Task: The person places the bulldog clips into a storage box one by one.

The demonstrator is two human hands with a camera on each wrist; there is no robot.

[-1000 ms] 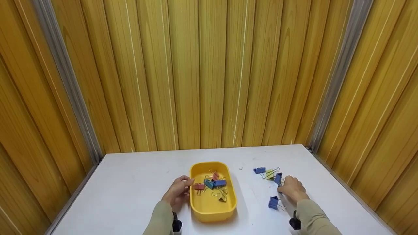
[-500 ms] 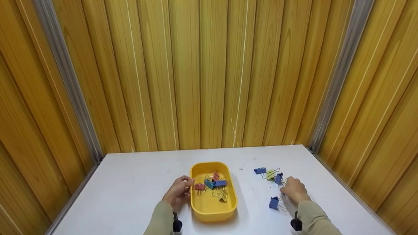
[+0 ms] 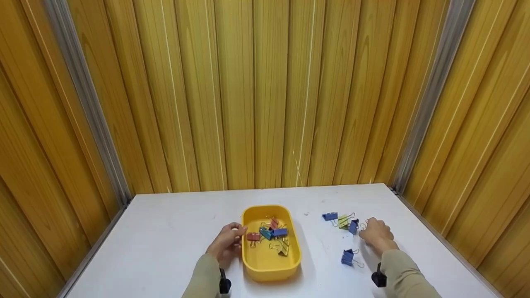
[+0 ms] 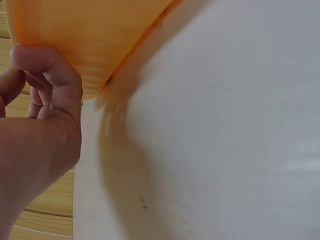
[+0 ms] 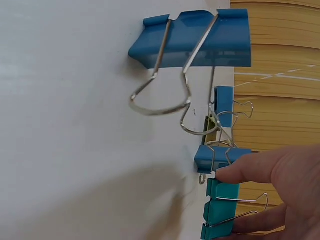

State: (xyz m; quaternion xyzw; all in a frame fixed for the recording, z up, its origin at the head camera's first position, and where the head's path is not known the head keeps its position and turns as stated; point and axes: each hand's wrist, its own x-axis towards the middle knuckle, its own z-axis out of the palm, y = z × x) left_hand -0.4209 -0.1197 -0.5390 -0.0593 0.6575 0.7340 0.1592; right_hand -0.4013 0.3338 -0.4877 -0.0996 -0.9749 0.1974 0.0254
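My left hand [image 3: 226,241] holds the left rim of a yellow plastic box [image 3: 271,265], thumb and curled fingers at its edge. Inside lie several binder clips, among them a red binder clip [image 3: 253,236] and a blue one. To the right, my right hand [image 3: 376,235] pinches a teal binder clip [image 5: 221,207] between thumb and fingers; the hand hides this clip in the head view. Just left of that hand is a blue binder clip [image 3: 353,227]. Beyond it lie a yellow-green binder clip [image 3: 343,222] and another blue one. A nearer blue binder clip [image 3: 347,257] lies apart.
Everything rests on a white table [image 3: 174,231]. Wood-patterned panels [image 3: 269,103] rise behind it and at both sides, with grey metal posts [image 3: 83,91] at the corners. The box stands between my two forearms.
My right hand has shifted slightly right and away from me, drawing off from the blue clip beside it. The left hand and the box have stayed in place.
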